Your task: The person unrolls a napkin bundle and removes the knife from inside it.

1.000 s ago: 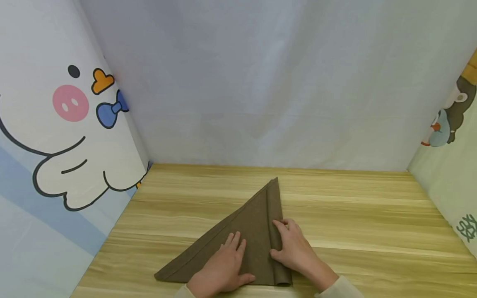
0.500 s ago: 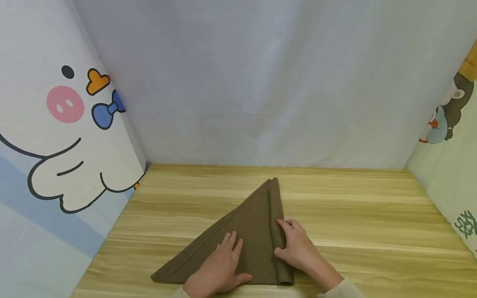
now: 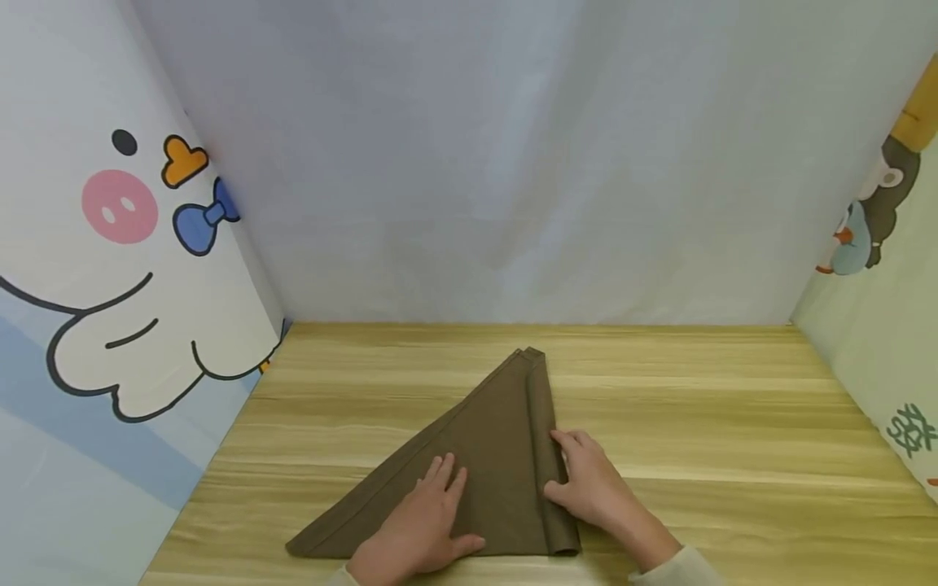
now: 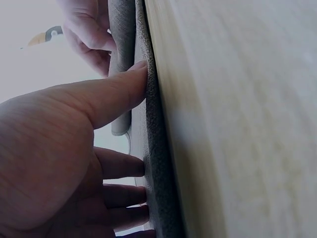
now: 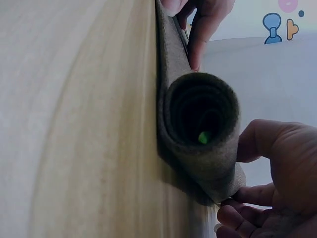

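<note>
A dark brown cloth, folded to a triangle, lies on the table with its right side turned into a roll. My left hand rests on the middle of the cloth, fingers spread and fairly straight, thumb near the front edge. At the right, my right hand grips the roll between thumb and fingers. In the right wrist view the hollow end of the roll faces the camera, with layers coiled inside and a small green spot deep within. The left wrist view shows my left thumb against the cloth's edge.
The wood-grain table extends on both sides of the cloth. Behind it hangs a pale grey sheet. Printed cartoon panels stand at the left and right.
The head view has shifted slightly. My right hand and the roll sit a little farther right, and the cloth's far tip looks blunter. My left hand stays spread on the cloth.
</note>
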`<action>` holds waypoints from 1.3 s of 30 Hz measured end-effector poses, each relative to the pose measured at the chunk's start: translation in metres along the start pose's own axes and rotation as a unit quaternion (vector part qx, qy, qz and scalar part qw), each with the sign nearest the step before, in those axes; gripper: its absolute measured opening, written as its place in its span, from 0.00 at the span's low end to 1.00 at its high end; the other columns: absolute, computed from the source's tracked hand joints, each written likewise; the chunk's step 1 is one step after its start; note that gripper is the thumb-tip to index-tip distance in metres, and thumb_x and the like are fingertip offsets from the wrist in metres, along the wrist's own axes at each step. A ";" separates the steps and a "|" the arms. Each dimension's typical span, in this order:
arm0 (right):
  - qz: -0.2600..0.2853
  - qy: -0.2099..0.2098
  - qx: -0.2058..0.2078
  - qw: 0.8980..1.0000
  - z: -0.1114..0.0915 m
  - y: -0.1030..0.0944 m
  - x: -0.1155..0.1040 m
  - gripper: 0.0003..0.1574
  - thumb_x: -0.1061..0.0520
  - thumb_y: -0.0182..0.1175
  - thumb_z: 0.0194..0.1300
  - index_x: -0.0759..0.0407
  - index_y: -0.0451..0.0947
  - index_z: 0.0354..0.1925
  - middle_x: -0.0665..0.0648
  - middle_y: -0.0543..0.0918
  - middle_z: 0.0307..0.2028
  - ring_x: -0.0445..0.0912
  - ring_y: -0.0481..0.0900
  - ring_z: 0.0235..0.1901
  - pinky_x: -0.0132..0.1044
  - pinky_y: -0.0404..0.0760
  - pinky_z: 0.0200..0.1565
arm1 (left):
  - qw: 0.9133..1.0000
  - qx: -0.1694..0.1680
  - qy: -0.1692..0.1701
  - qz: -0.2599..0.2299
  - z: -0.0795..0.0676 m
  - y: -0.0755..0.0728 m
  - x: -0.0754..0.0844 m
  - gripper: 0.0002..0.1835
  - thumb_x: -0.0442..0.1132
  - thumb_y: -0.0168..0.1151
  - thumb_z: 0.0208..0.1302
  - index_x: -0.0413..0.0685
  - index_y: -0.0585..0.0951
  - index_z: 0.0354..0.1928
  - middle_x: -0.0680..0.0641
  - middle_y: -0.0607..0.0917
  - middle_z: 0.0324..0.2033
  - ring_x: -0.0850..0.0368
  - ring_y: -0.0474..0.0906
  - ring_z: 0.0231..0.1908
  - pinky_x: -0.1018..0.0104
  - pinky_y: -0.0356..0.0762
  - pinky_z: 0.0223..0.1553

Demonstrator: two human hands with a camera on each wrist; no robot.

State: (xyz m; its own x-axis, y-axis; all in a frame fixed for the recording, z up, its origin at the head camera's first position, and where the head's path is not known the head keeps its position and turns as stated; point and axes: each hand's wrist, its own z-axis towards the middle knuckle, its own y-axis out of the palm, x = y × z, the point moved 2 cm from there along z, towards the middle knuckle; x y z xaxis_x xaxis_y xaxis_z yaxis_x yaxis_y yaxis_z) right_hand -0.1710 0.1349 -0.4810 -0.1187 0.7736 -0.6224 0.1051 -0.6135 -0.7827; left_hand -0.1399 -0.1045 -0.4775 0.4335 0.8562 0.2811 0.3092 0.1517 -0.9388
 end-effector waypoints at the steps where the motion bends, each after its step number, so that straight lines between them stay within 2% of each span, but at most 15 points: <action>1: 0.000 -0.002 0.000 1.000 0.000 0.000 0.000 0.45 0.58 0.66 0.47 0.68 0.68 0.64 0.64 0.72 0.58 0.58 0.71 0.56 0.52 0.72 0.54 | 1.000 0.000 -0.001 -0.001 0.000 0.000 -0.001 0.50 0.66 0.61 0.58 0.35 0.62 0.70 0.32 0.55 0.71 0.36 0.50 0.70 0.43 0.63 0.61; 6: 0.002 -0.012 0.001 1.000 0.000 -0.001 0.002 0.44 0.58 0.66 0.46 0.69 0.69 0.63 0.64 0.73 0.58 0.58 0.72 0.57 0.52 0.72 0.55 | 1.000 0.003 0.000 0.000 -0.003 -0.001 -0.002 0.49 0.65 0.62 0.58 0.35 0.63 0.70 0.32 0.55 0.71 0.36 0.50 0.70 0.43 0.64 0.61; 17: 0.005 -0.017 -0.002 1.000 0.000 -0.006 0.004 0.44 0.58 0.65 0.46 0.69 0.70 0.62 0.61 0.75 0.56 0.50 0.75 0.46 0.48 0.75 0.48 | 1.000 0.003 0.008 0.001 -0.005 -0.002 -0.004 0.49 0.65 0.61 0.59 0.34 0.62 0.70 0.31 0.54 0.71 0.36 0.50 0.70 0.45 0.64 0.61; 24: 0.012 -0.021 -0.006 1.000 -0.002 -0.007 0.002 0.43 0.60 0.65 0.49 0.66 0.68 0.65 0.61 0.73 0.56 0.51 0.74 0.48 0.48 0.75 0.49 | 1.000 0.004 0.002 0.001 -0.005 0.000 -0.005 0.49 0.64 0.62 0.59 0.35 0.62 0.70 0.32 0.54 0.71 0.37 0.50 0.70 0.45 0.64 0.61; 27: 0.007 -0.036 -0.001 0.999 -0.003 -0.007 -0.004 0.43 0.59 0.66 0.53 0.64 0.66 0.66 0.62 0.71 0.58 0.54 0.72 0.54 0.50 0.74 0.53 | 1.000 0.002 -0.002 0.002 -0.004 0.001 -0.005 0.49 0.64 0.62 0.59 0.36 0.61 0.71 0.32 0.54 0.71 0.37 0.49 0.71 0.45 0.63 0.62; 31: -0.028 -0.073 0.014 0.997 -0.005 -0.007 -0.014 0.43 0.54 0.70 0.55 0.65 0.67 0.66 0.63 0.69 0.60 0.58 0.66 0.61 0.53 0.71 0.57 | 1.000 -0.001 -0.002 0.002 -0.005 0.001 -0.005 0.49 0.64 0.62 0.58 0.36 0.61 0.71 0.32 0.54 0.71 0.37 0.50 0.71 0.45 0.63 0.62; 35: -0.063 -0.106 0.027 0.992 -0.003 -0.004 -0.022 0.45 0.49 0.73 0.54 0.66 0.68 0.64 0.61 0.70 0.60 0.57 0.66 0.61 0.52 0.70 0.58 | 1.000 -0.002 0.002 0.000 -0.005 0.000 -0.004 0.49 0.64 0.62 0.58 0.35 0.61 0.70 0.32 0.54 0.71 0.36 0.50 0.70 0.44 0.64 0.61; 39: -0.085 -0.132 0.042 0.987 0.001 0.000 -0.023 0.48 0.46 0.75 0.50 0.68 0.70 0.62 0.60 0.72 0.57 0.55 0.69 0.57 0.50 0.71 0.56 | 1.000 -0.002 0.002 0.000 -0.005 -0.001 -0.004 0.49 0.64 0.62 0.59 0.35 0.61 0.70 0.32 0.54 0.71 0.37 0.50 0.70 0.45 0.64 0.61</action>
State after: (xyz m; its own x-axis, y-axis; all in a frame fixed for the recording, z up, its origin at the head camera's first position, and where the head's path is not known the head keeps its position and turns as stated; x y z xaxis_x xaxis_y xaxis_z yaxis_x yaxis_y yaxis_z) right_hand -0.1690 0.1166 -0.4668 -0.3815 0.8056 -0.4534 -0.0188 -0.4971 -0.8675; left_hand -0.1379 -0.1103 -0.4770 0.4374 0.8540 0.2816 0.3127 0.1492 -0.9381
